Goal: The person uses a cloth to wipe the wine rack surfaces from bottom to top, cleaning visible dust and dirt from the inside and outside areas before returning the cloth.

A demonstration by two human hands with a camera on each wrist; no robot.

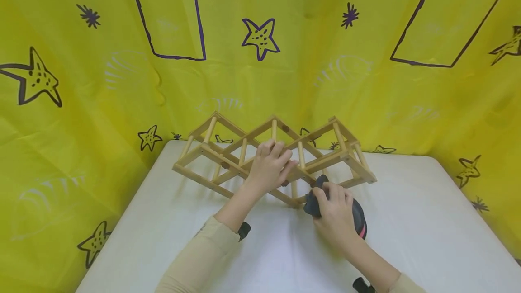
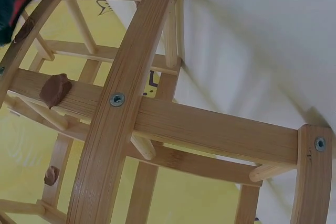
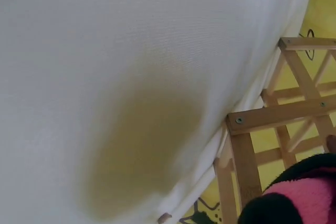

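A wooden lattice rack, jointed like a folding wine rack, stands on the table. Over its middle, my left hand has its fingers curled on the woodwork. My right hand grips a dark plush item at the rack's front right corner. Fuzzy black and pink parts of this plush item show in the right wrist view, overlapping the rack; its full shape is hidden. Crossed slats with metal fasteners and reddish-brown patches fill the left wrist view.
A white cloth covers the table under the rack. Behind and at both sides hangs a yellow curtain with stars and frames drawn on it. Dark straps sit by both wrists.
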